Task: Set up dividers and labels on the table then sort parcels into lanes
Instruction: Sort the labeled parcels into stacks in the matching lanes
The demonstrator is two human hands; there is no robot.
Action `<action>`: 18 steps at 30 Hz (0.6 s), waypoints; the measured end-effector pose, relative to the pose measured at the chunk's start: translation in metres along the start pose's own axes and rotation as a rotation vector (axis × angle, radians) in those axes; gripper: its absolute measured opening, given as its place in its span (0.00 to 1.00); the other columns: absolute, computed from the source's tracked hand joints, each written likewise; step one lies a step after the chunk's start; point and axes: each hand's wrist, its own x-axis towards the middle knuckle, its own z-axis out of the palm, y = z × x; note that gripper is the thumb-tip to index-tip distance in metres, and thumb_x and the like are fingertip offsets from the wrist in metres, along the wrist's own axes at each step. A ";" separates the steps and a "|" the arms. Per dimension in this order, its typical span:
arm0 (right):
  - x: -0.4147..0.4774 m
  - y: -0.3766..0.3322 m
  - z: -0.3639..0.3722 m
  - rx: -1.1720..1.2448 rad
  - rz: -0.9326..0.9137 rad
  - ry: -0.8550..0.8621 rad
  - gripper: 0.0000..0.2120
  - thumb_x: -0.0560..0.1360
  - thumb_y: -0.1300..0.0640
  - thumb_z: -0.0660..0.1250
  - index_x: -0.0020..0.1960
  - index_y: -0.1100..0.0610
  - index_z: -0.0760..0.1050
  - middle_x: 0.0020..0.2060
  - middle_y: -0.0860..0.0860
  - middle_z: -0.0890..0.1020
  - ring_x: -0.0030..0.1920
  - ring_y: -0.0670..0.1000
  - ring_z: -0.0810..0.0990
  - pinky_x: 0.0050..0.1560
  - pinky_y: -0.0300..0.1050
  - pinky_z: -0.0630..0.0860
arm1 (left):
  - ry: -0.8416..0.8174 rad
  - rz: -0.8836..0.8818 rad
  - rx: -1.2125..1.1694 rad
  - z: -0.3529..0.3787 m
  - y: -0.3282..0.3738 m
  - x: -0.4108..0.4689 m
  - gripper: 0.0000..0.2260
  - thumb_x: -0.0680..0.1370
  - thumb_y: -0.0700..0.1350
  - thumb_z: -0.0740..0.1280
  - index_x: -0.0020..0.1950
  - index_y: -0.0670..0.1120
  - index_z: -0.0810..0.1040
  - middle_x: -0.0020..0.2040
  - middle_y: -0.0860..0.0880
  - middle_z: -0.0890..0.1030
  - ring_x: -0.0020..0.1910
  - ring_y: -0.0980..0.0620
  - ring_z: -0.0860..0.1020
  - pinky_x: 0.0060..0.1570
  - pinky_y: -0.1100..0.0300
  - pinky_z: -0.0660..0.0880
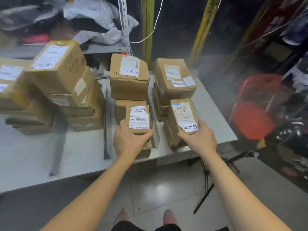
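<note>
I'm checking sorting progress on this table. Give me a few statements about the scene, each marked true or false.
1. The left hand rests on a parcel labelled 已完成. True.
2. The right hand is empty, away from any parcel. False: it grips the near parcel labelled 异常件.
3. A divider stands between the two near parcels. True.
4. All parcels lie on the floor. False: they are stacked on the table.

Slips reading 已完成 (138,109) top the middle parcels (139,120); 异常件 (190,127) slips top the right parcels (182,114).
</note>
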 end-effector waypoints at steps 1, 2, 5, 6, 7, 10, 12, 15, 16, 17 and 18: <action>0.007 0.006 0.000 -0.002 -0.016 -0.028 0.24 0.60 0.39 0.74 0.51 0.48 0.72 0.45 0.44 0.81 0.45 0.51 0.80 0.36 0.44 0.74 | 0.016 -0.023 0.002 0.006 0.003 -0.003 0.40 0.57 0.73 0.74 0.60 0.51 0.71 0.54 0.52 0.78 0.54 0.51 0.77 0.47 0.53 0.79; 0.012 0.011 0.000 -0.003 -0.035 -0.050 0.24 0.61 0.40 0.74 0.51 0.47 0.71 0.45 0.45 0.81 0.45 0.51 0.80 0.35 0.44 0.72 | 0.030 -0.041 0.011 0.012 0.004 -0.006 0.40 0.58 0.73 0.74 0.60 0.51 0.71 0.54 0.53 0.78 0.53 0.51 0.77 0.46 0.54 0.78; 0.022 0.023 0.001 0.005 -0.078 -0.068 0.25 0.62 0.39 0.75 0.52 0.47 0.70 0.47 0.45 0.81 0.44 0.52 0.79 0.34 0.43 0.70 | 0.059 -0.085 0.048 0.024 0.008 -0.017 0.39 0.59 0.72 0.74 0.62 0.52 0.69 0.56 0.51 0.78 0.54 0.50 0.77 0.45 0.55 0.77; 0.024 0.026 0.000 0.008 -0.085 -0.073 0.25 0.63 0.39 0.75 0.53 0.47 0.70 0.47 0.46 0.81 0.44 0.51 0.78 0.33 0.42 0.69 | 0.063 -0.097 0.043 0.026 0.010 -0.019 0.40 0.60 0.71 0.74 0.64 0.52 0.68 0.58 0.51 0.78 0.56 0.50 0.77 0.46 0.56 0.75; 0.026 0.028 -0.001 0.010 -0.091 -0.083 0.26 0.63 0.39 0.76 0.54 0.47 0.70 0.49 0.46 0.80 0.44 0.51 0.77 0.34 0.43 0.70 | 0.067 -0.106 0.034 0.027 0.013 -0.021 0.41 0.61 0.70 0.75 0.66 0.52 0.67 0.59 0.51 0.77 0.57 0.51 0.76 0.46 0.58 0.73; 0.031 0.031 -0.004 0.014 -0.125 -0.131 0.33 0.62 0.37 0.76 0.60 0.48 0.69 0.53 0.47 0.79 0.51 0.52 0.79 0.42 0.47 0.78 | 0.047 -0.125 0.035 0.027 0.017 -0.023 0.42 0.62 0.70 0.75 0.68 0.52 0.66 0.61 0.51 0.76 0.59 0.51 0.75 0.45 0.58 0.71; 0.034 0.032 -0.008 0.014 -0.140 -0.156 0.39 0.60 0.34 0.77 0.64 0.49 0.68 0.56 0.47 0.79 0.55 0.53 0.79 0.45 0.49 0.79 | 0.020 -0.135 0.046 0.026 0.018 -0.022 0.45 0.61 0.71 0.74 0.71 0.51 0.64 0.64 0.50 0.75 0.62 0.48 0.75 0.48 0.55 0.74; 0.035 0.031 -0.011 0.011 -0.176 -0.193 0.48 0.55 0.27 0.73 0.68 0.49 0.67 0.58 0.46 0.79 0.58 0.53 0.79 0.46 0.53 0.81 | -0.011 -0.168 0.099 0.019 0.023 -0.024 0.54 0.60 0.73 0.73 0.77 0.48 0.57 0.71 0.47 0.72 0.68 0.44 0.72 0.59 0.47 0.74; 0.034 0.031 -0.013 0.021 -0.190 -0.192 0.49 0.54 0.26 0.72 0.69 0.49 0.67 0.59 0.46 0.79 0.59 0.53 0.79 0.47 0.53 0.81 | -0.014 -0.174 0.121 0.016 0.024 -0.024 0.56 0.60 0.73 0.73 0.78 0.48 0.56 0.72 0.47 0.72 0.69 0.43 0.71 0.60 0.46 0.74; 0.033 0.029 -0.015 0.040 -0.207 -0.183 0.48 0.56 0.27 0.72 0.69 0.48 0.67 0.59 0.46 0.79 0.59 0.53 0.79 0.47 0.52 0.81 | -0.014 -0.180 0.141 0.012 0.026 -0.024 0.56 0.60 0.74 0.73 0.79 0.48 0.55 0.73 0.47 0.71 0.70 0.43 0.70 0.61 0.46 0.73; 0.032 0.026 -0.017 0.069 -0.230 -0.159 0.44 0.59 0.29 0.74 0.68 0.48 0.68 0.59 0.46 0.79 0.60 0.52 0.78 0.48 0.50 0.79 | -0.012 -0.184 0.157 0.007 0.027 -0.024 0.56 0.60 0.74 0.73 0.79 0.48 0.55 0.73 0.47 0.70 0.71 0.43 0.70 0.61 0.45 0.73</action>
